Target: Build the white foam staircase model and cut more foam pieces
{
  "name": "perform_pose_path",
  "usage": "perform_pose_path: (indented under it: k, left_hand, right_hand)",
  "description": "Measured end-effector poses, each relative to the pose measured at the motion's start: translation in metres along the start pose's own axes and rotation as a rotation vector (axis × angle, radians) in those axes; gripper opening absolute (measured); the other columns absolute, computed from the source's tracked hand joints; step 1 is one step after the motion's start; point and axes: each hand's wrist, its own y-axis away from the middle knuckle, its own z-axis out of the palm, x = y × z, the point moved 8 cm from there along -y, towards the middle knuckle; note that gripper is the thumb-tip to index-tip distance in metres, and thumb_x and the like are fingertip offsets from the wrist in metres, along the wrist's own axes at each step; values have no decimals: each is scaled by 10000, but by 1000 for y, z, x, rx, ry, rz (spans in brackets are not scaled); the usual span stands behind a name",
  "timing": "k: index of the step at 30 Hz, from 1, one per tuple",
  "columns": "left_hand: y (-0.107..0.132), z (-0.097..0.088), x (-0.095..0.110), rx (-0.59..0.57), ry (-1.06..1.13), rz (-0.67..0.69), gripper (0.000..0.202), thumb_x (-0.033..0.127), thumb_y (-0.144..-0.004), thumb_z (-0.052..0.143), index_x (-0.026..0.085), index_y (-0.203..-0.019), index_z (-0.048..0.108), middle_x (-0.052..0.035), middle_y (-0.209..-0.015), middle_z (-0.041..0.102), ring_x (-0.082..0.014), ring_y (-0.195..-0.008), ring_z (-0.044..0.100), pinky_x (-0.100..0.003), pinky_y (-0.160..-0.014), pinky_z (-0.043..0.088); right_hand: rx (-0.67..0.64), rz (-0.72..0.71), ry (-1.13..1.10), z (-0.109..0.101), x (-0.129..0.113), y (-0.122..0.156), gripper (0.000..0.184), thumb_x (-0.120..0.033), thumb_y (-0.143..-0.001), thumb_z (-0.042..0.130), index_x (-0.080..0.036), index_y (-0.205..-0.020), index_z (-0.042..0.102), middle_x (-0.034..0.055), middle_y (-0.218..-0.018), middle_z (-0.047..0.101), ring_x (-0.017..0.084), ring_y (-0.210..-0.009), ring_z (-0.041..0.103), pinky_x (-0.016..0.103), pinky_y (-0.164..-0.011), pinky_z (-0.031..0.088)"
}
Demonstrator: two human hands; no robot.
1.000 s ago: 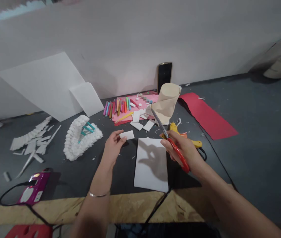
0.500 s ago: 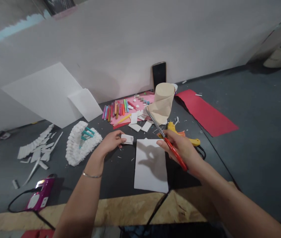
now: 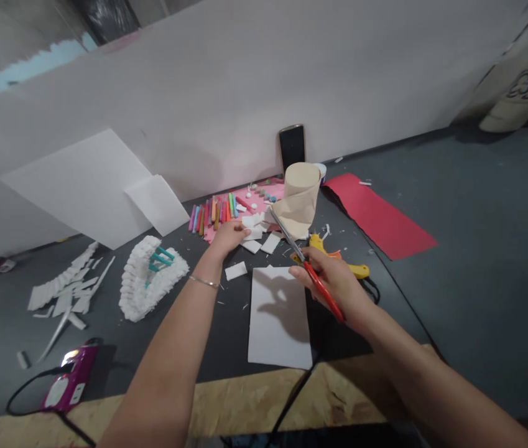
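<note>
My right hand point(image 3: 331, 279) is wrapped round red-handled scissors point(image 3: 320, 291), their closed blades pointing up and away over the table. Below them lies a white rectangular sheet point(image 3: 277, 336), partly in the hand's shadow. At the pile of small white cut pieces, my left hand point(image 3: 230, 239) has its fingers closed at the edge of one white rectangular piece point(image 3: 254, 233). Other white rectangles point(image 3: 271, 242) lie beside it. A single white piece point(image 3: 236, 270) rests nearer me, left of the sheet's top edge.
Coloured sticks point(image 3: 212, 213) lie on pink paper behind my left hand. A beige paper roll point(image 3: 301, 180) stands before a phone point(image 3: 292, 146). Right are a yellow glue gun point(image 3: 359, 271) and red sheet point(image 3: 380, 218). Left sit a white bumpy model point(image 3: 138, 292), white scraps point(image 3: 65, 289) and a corded purple device point(image 3: 74, 379).
My left hand let go of a small white piece, leaving it on the table, and moved up and right to the pile of white pieces. My right hand still holds the scissors.
</note>
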Motion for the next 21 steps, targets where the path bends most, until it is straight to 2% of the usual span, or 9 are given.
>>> perform_pose_path:
  k: [3,7,9,12,13,15,16,19,21]
  left_hand:
    - [-10,11,-3,29,-31,23,142,259,-666,719,174,-595,630,-14,-629,605,-175,-651,539,-288,-670,386]
    - [-10,12,-6,59,-70,47,196,283,-696,704,168,-574,602,-7,-576,572,-183,-599,536,-304,-634,391]
    - [-4,9,0,77,-80,73,198,315,-736,685,160,-626,630,-19,-611,602,-197,-623,566,-312,-643,417]
    - [22,-3,21,154,-108,182,158,308,-800,653,157,-756,674,-60,-826,672,-228,-834,621,-336,-779,461]
    - [36,-8,31,204,-132,257,122,281,-802,663,161,-787,678,-74,-923,673,-233,-942,611,-343,-857,453]
    - [80,-12,66,339,-311,639,115,266,-852,637,169,-873,695,-101,-1013,664,-236,-1019,596,-366,-910,458]
    - [103,-10,77,381,-396,794,108,246,-876,616,174,-891,696,-101,-997,667,-223,-989,604,-365,-907,467]
    - [161,7,90,419,-568,1103,110,151,-885,601,168,-956,683,-106,-980,682,-210,-977,622,-343,-886,497]
    - [184,18,90,421,-593,1218,130,113,-880,600,153,-979,674,-116,-985,694,-214,-990,632,-336,-875,512]
  right_hand:
    - [32,20,-37,-4,1,-1,389,-578,-852,558,-205,-958,589,-63,-505,449,131,-432,449,247,-450,362]
    - [51,36,-92,-2,6,-3,376,-559,-835,593,-205,-961,592,-69,-492,458,119,-417,454,230,-428,357]
    - [49,45,-153,1,11,-4,369,-549,-821,621,-209,-958,577,-71,-505,467,108,-402,447,220,-407,353]
    - [58,70,-306,4,17,-6,384,-568,-806,636,-231,-966,545,-67,-560,500,101,-404,465,213,-388,375]
    - [63,84,-358,4,19,-7,386,-583,-812,621,-239,-962,531,-64,-579,514,102,-408,475,213,-386,384]
    - [73,103,-451,4,20,-8,382,-611,-836,571,-249,-929,495,-56,-616,545,105,-430,499,214,-392,397]
    - [79,103,-490,4,20,-9,384,-620,-845,550,-250,-911,473,-51,-635,560,108,-451,514,215,-402,403]
    - [79,59,-582,3,16,-10,388,-612,-848,552,-247,-917,439,-36,-707,593,115,-542,558,219,-458,421]
    - [53,42,-605,6,14,-10,392,-580,-830,600,-242,-961,452,-41,-723,583,117,-578,566,226,-493,426]
